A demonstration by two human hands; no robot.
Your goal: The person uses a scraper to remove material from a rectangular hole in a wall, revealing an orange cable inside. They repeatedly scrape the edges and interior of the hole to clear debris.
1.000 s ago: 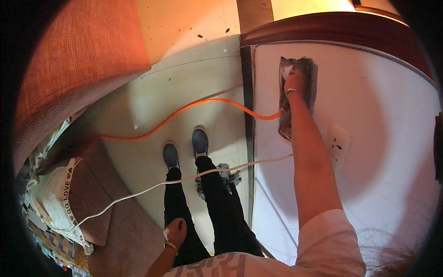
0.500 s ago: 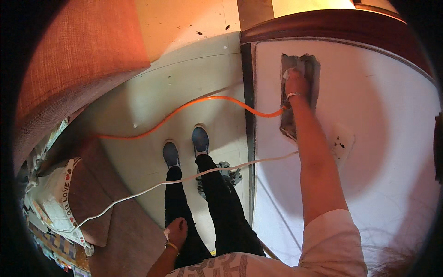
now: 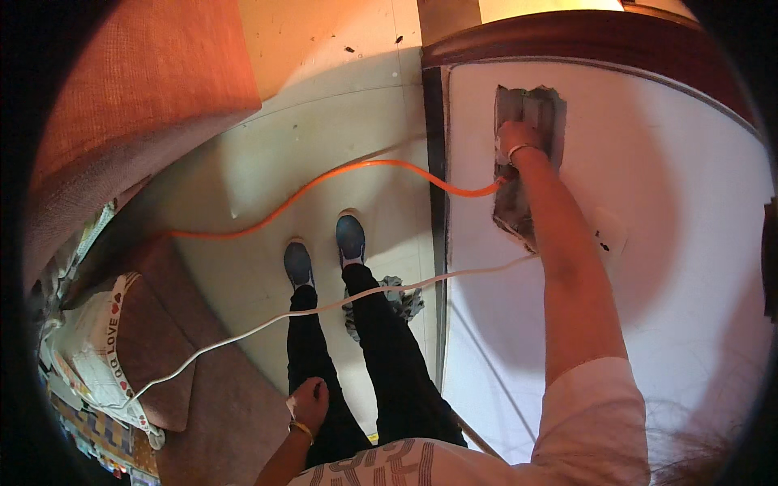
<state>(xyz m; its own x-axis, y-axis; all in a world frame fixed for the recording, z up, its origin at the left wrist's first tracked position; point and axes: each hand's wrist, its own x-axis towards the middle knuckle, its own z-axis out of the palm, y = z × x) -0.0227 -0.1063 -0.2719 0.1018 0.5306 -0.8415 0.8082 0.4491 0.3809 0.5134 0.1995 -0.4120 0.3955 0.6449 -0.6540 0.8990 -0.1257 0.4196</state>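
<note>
- Filling the area from 1 to 5 o'clock, one smooth, pale wall (image 3: 697, 275) fades into the lens's black rim.
- At 10 o'clock, furniture (image 3: 146, 89) in coarse, woven, orange-red fabric is cut off by this rim.
- At 2 o'clock, the wall recess (image 3: 532, 105) is roughly rectangular, with broken edges; the right forearm (image 3: 571, 259) covers part of its shadowed inside.
- From 8 o'clock, a thin white cord (image 3: 442, 277) rises to 3 o'clock, lost at the forearm.
- From 9 o'clock, a smooth orange cable (image 3: 324, 176) waves to the recess; its left end is dim.
- Near 5 o'clock, crumpled grey material (image 3: 408, 304) is half behind a leg.
- Right hand (image 3: 521, 141), at the recess: fingers bent; I cannot tell if they grip something.
- Left hand (image 3: 309, 402), 7 o'clock, by the thigh: fingers curled closed.
</note>
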